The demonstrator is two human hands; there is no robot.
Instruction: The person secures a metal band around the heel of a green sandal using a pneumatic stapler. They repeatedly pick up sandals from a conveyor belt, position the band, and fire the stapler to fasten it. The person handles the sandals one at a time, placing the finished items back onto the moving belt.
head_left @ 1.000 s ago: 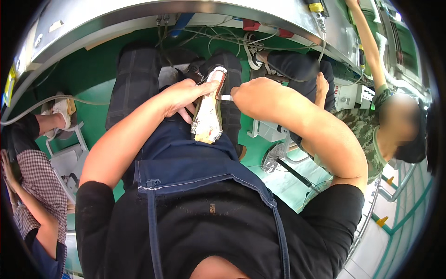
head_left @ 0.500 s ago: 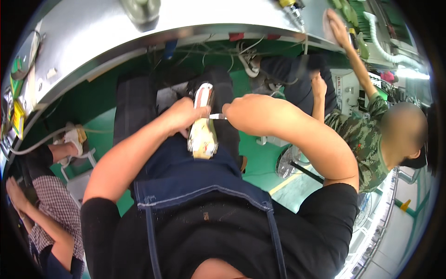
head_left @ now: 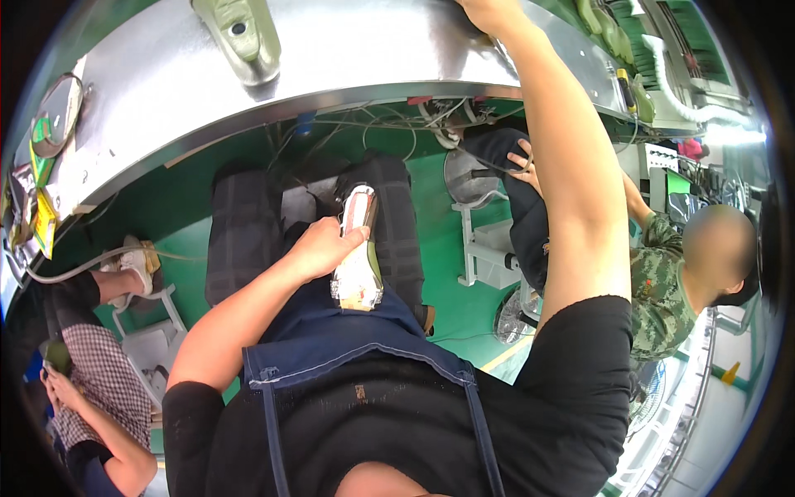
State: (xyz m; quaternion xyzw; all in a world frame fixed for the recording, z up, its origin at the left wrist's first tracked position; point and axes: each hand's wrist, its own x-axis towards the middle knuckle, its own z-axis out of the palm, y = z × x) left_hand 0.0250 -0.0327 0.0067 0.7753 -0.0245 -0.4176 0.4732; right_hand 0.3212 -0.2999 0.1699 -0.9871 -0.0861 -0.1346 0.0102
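Shoe [head_left: 358,263] held on our lap at frame centre, left hand [head_left: 319,247] closed around it.
We see the white and yellow-green shoe lying sole up along the dark apron [head_left: 331,331], toe toward the metal table [head_left: 331,58]. Our right hand [head_left: 489,10] reaches to the table at the top edge, cut off there; we cannot tell its grip. A grey-green shoe last [head_left: 244,33] lies on the table, upper left.

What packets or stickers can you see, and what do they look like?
Yellow and green packets: far left edge of the metal table, flat and crinkly.
Round lid with green sticker: upper left on the table, grey.
Pale label patch: on the white and green shoe under the left hand.
No screens visible.
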